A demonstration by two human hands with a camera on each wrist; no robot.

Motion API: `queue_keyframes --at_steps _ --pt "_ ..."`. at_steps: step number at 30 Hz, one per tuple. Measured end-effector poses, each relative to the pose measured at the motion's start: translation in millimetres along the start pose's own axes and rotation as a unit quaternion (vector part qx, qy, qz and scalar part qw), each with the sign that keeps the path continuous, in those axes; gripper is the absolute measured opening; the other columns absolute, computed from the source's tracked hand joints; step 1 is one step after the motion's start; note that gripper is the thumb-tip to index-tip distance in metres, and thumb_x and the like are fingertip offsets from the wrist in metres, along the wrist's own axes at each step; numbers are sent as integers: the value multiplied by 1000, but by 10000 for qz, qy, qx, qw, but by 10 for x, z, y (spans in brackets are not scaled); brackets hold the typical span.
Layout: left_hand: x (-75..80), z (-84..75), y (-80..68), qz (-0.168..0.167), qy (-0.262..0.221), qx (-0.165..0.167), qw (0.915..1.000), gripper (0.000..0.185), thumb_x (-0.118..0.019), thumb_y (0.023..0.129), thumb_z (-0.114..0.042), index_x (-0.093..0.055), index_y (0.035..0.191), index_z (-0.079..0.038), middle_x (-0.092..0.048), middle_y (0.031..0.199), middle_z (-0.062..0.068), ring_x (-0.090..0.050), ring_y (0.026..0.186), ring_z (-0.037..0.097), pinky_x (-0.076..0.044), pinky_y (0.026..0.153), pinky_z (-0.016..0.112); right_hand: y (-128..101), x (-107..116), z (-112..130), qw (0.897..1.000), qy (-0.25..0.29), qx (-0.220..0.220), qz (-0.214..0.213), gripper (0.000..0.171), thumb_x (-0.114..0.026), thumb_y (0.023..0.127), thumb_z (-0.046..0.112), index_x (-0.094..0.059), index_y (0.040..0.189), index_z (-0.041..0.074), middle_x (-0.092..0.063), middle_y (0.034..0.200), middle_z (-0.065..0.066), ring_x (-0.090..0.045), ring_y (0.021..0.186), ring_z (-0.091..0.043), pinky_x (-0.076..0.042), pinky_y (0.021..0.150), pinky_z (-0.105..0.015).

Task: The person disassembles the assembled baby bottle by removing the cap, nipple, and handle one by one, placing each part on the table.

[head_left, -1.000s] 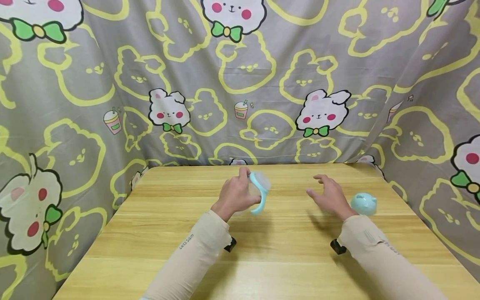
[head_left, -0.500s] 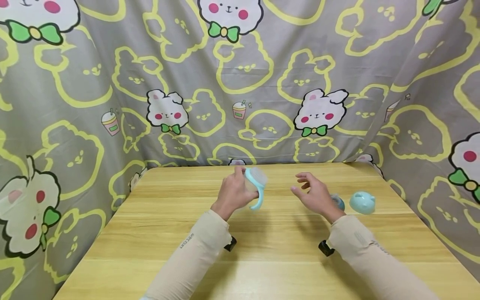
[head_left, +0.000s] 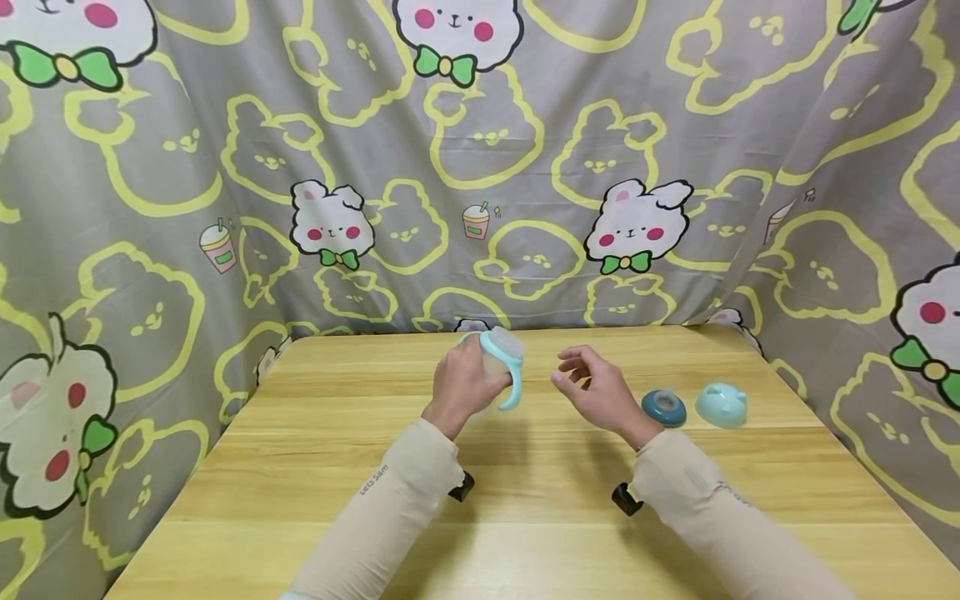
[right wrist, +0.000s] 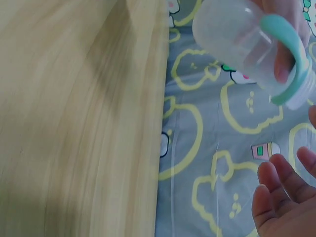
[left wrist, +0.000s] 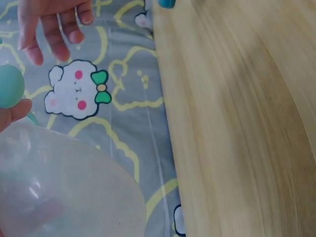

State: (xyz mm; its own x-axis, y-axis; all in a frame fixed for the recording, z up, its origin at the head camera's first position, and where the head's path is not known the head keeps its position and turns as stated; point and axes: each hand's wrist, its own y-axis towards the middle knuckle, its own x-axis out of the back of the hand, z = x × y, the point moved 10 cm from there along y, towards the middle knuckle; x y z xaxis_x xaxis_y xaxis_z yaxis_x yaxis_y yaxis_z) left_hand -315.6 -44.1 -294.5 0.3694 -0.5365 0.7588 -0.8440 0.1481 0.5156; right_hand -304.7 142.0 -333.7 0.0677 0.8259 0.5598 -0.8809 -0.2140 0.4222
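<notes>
Over the far half of a wooden table (head_left: 547,550), near the middle: a clear bottle (right wrist: 227,34) with a pale-blue handle ring (right wrist: 295,44), lifted off the surface and tilted, translucent neck towards one o'clock. Wrapped around it, a left hand (head_left: 463,377) — fingers and thumb curled round the bottle in a firm grip. Between three and four o'clock from the bottle, near yet apart, a right hand (head_left: 600,393), fingers parted and gently bent, holding nothing. At three o'clock from that hand, beside the wrist, a dark-blue lid (head_left: 663,410) with a clear spout, lying on the wood; just past it, again at three o'clock, a pale-blue domed cap (head_left: 722,407). On both forearms, beige sleeves (head_left: 397,492). From nine through twelve to three o'clock — a grey curtain (head_left: 420,158) printed with yellow outlines and white rabbits.
</notes>
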Motion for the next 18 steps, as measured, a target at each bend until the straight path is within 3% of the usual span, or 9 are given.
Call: queue_keyframes --at_steps 9,18 --pt "-32 22 20 115 -241 107 9996 56 -80 74 -35 -58 112 1 -62 89 9 -59 74 25 -49 63 36 21 -168 251 9988 179 446 93 22 -64 94 18 -58 109 4 -66 94 -4 -61 82 -17 -49 71 -34" --pt "38 37 38 -372 -198 204 9989 60 -84 70 -37 -59 109 2 -63 87 12 -61 72 27 -50 61 38 27 -350 377 9980 349 419 329 19 -66 93 20 -59 102 5 -65 84 2 -60 74 -13 -46 65 -30"
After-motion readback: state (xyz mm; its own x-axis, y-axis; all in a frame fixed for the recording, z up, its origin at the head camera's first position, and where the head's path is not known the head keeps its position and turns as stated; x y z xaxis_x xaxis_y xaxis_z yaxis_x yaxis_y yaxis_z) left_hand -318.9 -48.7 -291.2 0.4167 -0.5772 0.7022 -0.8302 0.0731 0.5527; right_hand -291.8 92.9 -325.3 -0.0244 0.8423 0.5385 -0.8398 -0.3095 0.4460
